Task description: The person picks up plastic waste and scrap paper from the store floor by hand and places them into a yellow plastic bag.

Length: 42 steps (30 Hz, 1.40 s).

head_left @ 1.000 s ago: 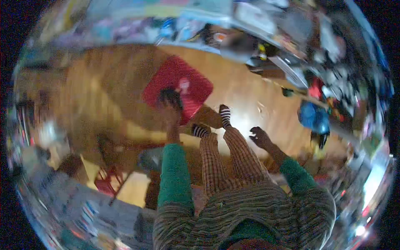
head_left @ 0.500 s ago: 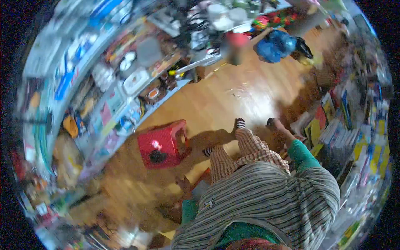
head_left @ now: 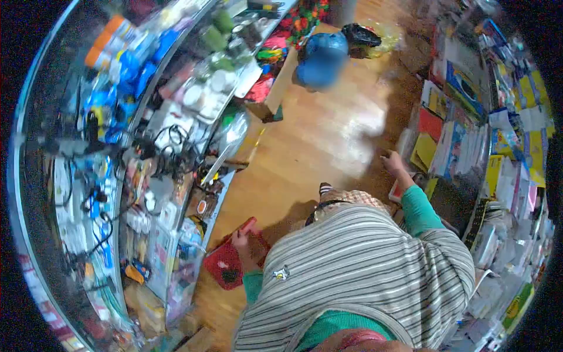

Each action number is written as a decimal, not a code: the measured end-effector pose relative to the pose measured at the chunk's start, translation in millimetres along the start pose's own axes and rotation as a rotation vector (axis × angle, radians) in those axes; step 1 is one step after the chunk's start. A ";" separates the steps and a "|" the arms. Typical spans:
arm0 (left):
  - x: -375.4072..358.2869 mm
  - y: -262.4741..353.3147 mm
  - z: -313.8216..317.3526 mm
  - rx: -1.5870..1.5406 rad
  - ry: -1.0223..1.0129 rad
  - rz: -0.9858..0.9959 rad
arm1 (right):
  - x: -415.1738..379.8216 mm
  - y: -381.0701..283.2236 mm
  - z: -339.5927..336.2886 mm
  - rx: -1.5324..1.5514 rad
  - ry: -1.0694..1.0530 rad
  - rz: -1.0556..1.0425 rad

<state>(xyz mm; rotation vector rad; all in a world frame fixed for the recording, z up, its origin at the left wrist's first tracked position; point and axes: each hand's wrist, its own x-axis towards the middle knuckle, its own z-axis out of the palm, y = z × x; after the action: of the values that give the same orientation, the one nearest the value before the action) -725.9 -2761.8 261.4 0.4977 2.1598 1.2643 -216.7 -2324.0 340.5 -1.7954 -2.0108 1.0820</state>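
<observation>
While red stool [head_left: 226, 263] lies beneath left hand [head_left: 241, 239], its grip unclear, right hand [head_left: 394, 162] hangs loosely open near several books [head_left: 453, 146]; one red stool, one black bag [head_left: 361, 35].

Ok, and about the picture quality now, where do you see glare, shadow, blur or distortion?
Head view: white glare on the wooden floor; head view: a dark shadow beside the red plastic item; head view: the lower part of the blue bundle is smeared; head view: the wide lens bends the left shelves, with black, speckled corners.
</observation>
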 end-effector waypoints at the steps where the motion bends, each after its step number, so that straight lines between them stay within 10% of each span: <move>1: 20.4 6.2 14.9 -0.155 -0.016 0.082 | 4.7 26.0 -6.6 -0.029 0.050 0.098; 3: 54.0 24.7 46.0 -0.252 -0.059 0.139 | 2.0 52.1 -19.6 -0.044 0.101 0.206; 4: 33.1 153.3 61.6 0.083 -0.170 -0.181 | -0.8 62.0 -28.1 -0.076 0.131 0.238; 11: 106.1 121.9 130.7 0.402 -0.347 -0.057 | -10.4 175.5 -3.5 0.006 0.093 0.531; 14: 115.3 187.5 150.1 0.614 -0.558 -0.247 | -24.5 58.0 -48.1 0.110 0.110 0.498; 24: 306.4 243.4 252.6 0.769 -0.562 0.098 | 112.2 52.6 -95.2 0.155 0.193 0.648; 28: 378.0 393.5 373.4 0.737 -0.497 0.378 | 160.4 51.9 -119.2 0.344 0.390 0.496; 30: 450.5 397.4 430.9 0.841 -0.533 0.825 | 170.5 21.7 -141.0 0.378 0.478 0.398; 31: 417.0 485.3 460.6 0.749 -0.606 0.278 | 170.9 24.1 -136.1 0.391 0.481 0.419; 37: 464.6 502.6 600.7 0.452 -0.658 0.522 | 142.7 48.0 -121.4 0.164 0.308 0.790; 38: 476.7 484.1 621.3 0.540 -0.711 0.471 | 113.2 143.7 -48.6 0.636 0.580 0.677; 40: 453.9 497.9 647.6 0.645 -0.825 0.218 | 144.2 154.7 -92.7 0.556 0.521 0.714; 42: 425.0 485.9 658.4 0.656 -0.756 0.456 | 179.0 147.2 -156.8 0.405 0.418 0.805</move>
<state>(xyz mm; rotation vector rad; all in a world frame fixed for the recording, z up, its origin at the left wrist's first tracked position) -610.0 -1848.4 311.2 1.5225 1.7723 0.3783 -47.8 -2104.2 301.6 -2.3709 -0.7518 1.0550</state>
